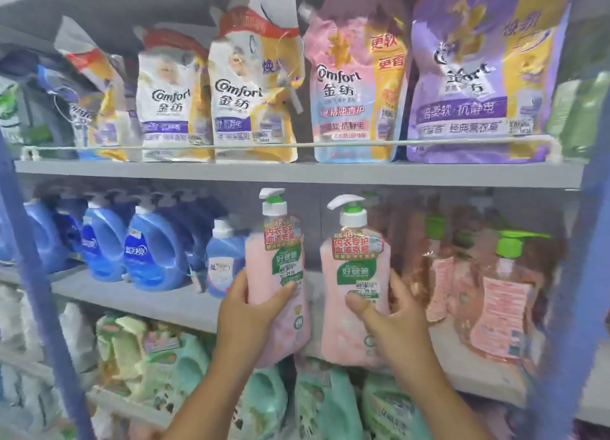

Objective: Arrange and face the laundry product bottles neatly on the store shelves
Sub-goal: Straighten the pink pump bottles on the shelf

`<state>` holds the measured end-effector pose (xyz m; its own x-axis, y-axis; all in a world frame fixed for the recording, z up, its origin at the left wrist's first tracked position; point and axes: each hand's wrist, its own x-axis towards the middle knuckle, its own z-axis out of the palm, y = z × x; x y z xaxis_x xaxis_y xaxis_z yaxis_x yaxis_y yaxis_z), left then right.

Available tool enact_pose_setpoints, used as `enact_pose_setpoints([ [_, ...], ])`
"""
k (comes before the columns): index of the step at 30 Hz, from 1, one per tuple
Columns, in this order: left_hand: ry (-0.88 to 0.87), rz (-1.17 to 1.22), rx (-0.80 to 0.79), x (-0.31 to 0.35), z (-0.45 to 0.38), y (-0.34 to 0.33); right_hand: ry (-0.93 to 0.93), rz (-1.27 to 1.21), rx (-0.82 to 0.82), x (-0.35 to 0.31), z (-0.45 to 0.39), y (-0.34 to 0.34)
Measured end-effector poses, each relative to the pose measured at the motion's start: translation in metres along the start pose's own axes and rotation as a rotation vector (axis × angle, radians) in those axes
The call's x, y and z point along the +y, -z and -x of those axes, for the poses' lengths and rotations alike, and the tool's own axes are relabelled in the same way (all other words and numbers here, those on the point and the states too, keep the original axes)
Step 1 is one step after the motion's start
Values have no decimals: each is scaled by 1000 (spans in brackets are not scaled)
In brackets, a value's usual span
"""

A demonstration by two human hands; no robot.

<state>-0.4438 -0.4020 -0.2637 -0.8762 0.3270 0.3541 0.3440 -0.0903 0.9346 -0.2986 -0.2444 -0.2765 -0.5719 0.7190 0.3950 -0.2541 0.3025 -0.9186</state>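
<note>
Pink pump bottles: left grip [251, 311] is clasping one bottle [280, 294]; right grip [392, 320], at three o'clock, is clasping another [350, 307], both fronting the middle shelf [165, 301].

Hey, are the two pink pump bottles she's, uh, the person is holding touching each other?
Apart. The head view shows a strip of grey shelf backing between the left pink bottle in the left hand and the right pink bottle in the right hand.

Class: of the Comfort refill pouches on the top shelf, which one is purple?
The purple pouch at the far right of the row. It is also the largest; the pouch beside it is pink and the others are white and yellow.
</note>
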Motion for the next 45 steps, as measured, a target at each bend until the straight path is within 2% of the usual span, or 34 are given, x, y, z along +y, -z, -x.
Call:
enact_pose_setpoints([
  [8, 1, 39, -155, -51, -91, -1, -51, 259, 184, 16, -29, -78],
  [16, -119, 135, -302, -46, -123, -24, -9, 592, 406, 28, -49, -119],
  [23, -204, 75, -316, -75, -119, -18, -28, 540, 425, 29, -58, -122],
  [27, -134, -21, -313, -86, -99, -16, -32, 557, 438, 31, -52, -119],
  [32, -422, 12, -109, -80, -67, -17, -6, 582, 368, 25, -48, -112],
  [34, -555, 57, -90, -70, -53, -20, 32, 568, 369, 22, -35, -90],
  [37, -671, 141, -214, -58, -28, -35, 126, 603, 601, 23, -15, -30],
  [39, -598, 123, -347, -52, -12, -55, 167, 664, 784, 22, -5, 10],
  [41, -403, 87, -488, -49, 1, -86, 163, 752, 914, 22, 0, 41],
  [43, -210, 52, -613, -45, 8, -121, 73, 847, 907, 25, -3, 60],
  [45, -145, 35, -663, -30, 15, -154, -4, 845, 845, 32, -10, 74],
])
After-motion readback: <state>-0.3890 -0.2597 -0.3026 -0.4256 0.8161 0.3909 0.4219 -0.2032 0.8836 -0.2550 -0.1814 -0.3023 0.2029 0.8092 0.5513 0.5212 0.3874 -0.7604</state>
